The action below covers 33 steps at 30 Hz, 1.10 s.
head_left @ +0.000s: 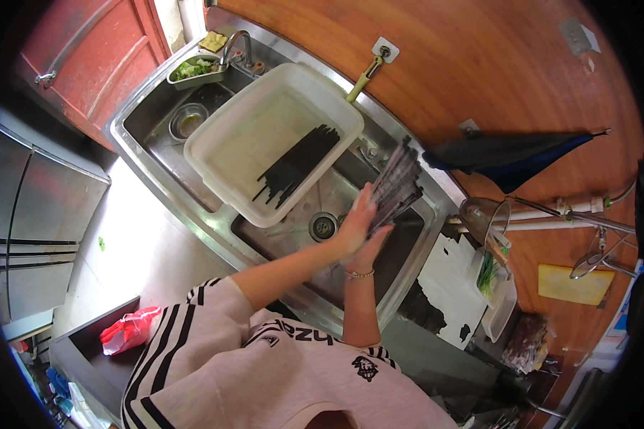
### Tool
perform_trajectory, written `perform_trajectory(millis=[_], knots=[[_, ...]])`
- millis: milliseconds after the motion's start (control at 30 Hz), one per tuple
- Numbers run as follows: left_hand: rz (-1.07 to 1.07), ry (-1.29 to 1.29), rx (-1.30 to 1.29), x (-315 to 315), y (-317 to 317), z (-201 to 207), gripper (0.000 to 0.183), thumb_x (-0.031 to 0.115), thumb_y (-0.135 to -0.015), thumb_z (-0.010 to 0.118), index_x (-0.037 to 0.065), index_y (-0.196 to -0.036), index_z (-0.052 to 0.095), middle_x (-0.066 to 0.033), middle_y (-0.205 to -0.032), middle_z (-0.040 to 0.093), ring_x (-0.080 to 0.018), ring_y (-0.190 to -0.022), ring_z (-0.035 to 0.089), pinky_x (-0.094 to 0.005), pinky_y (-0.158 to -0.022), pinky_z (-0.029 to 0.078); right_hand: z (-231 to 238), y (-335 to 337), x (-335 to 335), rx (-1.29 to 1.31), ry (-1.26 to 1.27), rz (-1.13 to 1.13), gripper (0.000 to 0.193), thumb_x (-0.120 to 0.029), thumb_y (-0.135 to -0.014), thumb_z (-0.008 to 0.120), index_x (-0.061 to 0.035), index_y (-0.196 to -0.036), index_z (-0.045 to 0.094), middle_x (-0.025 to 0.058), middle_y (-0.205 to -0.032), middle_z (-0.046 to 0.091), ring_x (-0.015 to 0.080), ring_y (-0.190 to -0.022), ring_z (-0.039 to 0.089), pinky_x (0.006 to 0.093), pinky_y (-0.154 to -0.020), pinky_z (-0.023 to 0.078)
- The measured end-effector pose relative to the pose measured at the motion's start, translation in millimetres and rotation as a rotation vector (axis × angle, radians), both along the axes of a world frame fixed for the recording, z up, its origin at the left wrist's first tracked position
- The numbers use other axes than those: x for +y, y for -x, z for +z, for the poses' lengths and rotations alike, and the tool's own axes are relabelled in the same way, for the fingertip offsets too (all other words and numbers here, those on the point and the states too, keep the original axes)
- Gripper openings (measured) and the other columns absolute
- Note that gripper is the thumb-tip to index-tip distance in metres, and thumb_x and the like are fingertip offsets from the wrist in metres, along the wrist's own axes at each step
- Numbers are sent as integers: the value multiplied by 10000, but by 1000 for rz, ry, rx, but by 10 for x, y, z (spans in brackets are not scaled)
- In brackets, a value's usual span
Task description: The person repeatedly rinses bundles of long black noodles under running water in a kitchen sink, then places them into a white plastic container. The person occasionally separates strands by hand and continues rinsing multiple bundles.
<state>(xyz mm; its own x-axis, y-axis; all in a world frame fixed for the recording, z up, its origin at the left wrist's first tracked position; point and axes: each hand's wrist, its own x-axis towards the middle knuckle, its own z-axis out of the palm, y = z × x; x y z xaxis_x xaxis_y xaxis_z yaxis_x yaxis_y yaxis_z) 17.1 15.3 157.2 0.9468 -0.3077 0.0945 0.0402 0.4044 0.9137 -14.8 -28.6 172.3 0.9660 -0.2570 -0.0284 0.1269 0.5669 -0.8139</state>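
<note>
A bundle of dark chopsticks (397, 184), blurred at its edges, is pressed between my two hands over the right basin of the sink. My left hand (358, 223) lies along its near left side. Against the underside is my right hand (371, 249), with a bracelet on the wrist. Both hands are closed around the bundle; part of their fingers is hidden. More black chopsticks (300, 164) lie side by side in a large white plastic tub (225, 118). The tub rests across the steel sink (265, 243), to the left of my hands.
A drain (323, 227) shows below the tub. In the left basin sits a bowl (188, 121), near a tap (237, 44) and a tray of greens (193, 68). A green-handled tool (366, 77) and a dark umbrella (511, 157) hang on the wall. Spring onions (488, 275) lie to the right.
</note>
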Motion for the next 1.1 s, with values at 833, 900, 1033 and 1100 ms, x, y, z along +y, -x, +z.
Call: perform_trajectory(millis=[833, 900, 1033, 1100], knots=[[22, -571, -190, 262, -160, -123, 414, 240, -953, 432, -19, -1271, 479, -194, -1270, 517, -292, -1171, 509, -351, -990, 371, -131, -163, 178, 248, 36, -154, 386, -424, -957, 453, -67, -1090, 512, 20, -1040, 548, 120, -928, 533, 279, -810, 423], [137, -749, -381, 232, -200, 36, 443, 244, -947, 434, -8, -1312, 441, -221, -1358, 428, -340, -1249, 437, -373, -1033, 337, -63, -108, 187, 188, -112, -47, 609, -491, -942, 443, -48, -1355, 381, 42, -1329, 468, 157, -1189, 465, 315, -993, 358], [88, -438, -152, 195, -200, 349, 513, 226, -937, 426, -12, -1381, 329, -241, -1440, 299, -386, -1347, 276, -413, -1082, 270, 175, -11, 186, -11, -140, 149, 838, -597, -881, 457, -85, -1473, 158, 19, -1508, 231, 187, -1367, 231, 365, -1106, 189], [122, -565, -449, 168, -176, 421, 533, 224, -943, 409, -16, -1402, 282, -244, -1455, 272, -397, -1362, 236, -422, -1093, 244, 250, -26, 180, -92, -127, 128, 872, -617, -861, 467, -88, -1476, 147, 22, -1513, 215, 192, -1374, 215, 372, -1112, 175]])
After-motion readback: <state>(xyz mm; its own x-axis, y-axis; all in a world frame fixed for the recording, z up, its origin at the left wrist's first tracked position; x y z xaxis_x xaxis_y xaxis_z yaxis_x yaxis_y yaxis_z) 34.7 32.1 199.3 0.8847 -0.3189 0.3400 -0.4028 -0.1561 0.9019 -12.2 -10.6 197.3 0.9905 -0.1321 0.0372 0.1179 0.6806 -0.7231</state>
